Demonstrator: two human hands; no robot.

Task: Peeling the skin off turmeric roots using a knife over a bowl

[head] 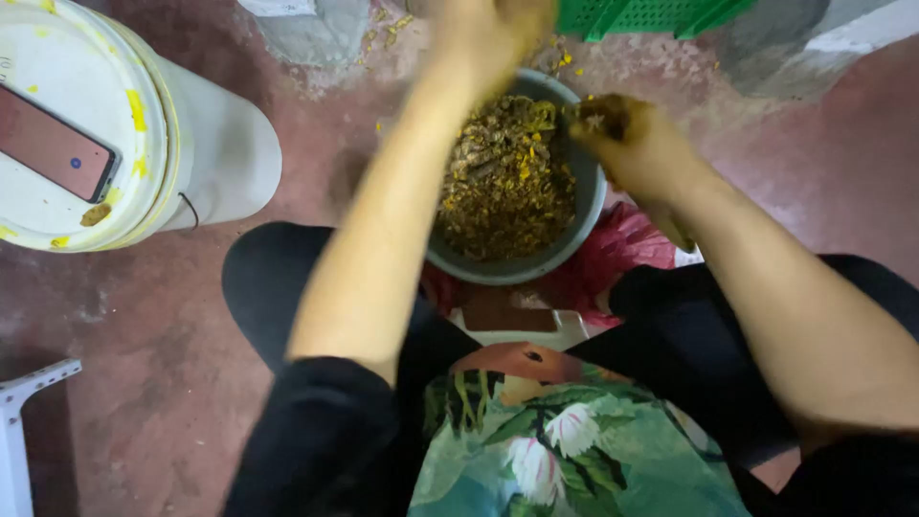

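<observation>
A grey round bowl (586, 218) sits on the floor between my knees, filled with a brown and yellow crumbly mash (503, 182). My left hand (493, 29) is raised past the bowl's far rim, blurred, fingers curled and smeared with the mash. My right hand (627, 139) hovers over the bowl's right rim, fingers closed on a clump of the same mash. Both forearms reach out from my black sleeves.
A white bucket with a yellow-stained lid (144, 134) stands at the left, a phone (53, 144) lying on its lid. A green plastic crate (651, 14) is at the top. Red plastic (613, 254) lies under the bowl. A white stool corner (24, 402) shows bottom left.
</observation>
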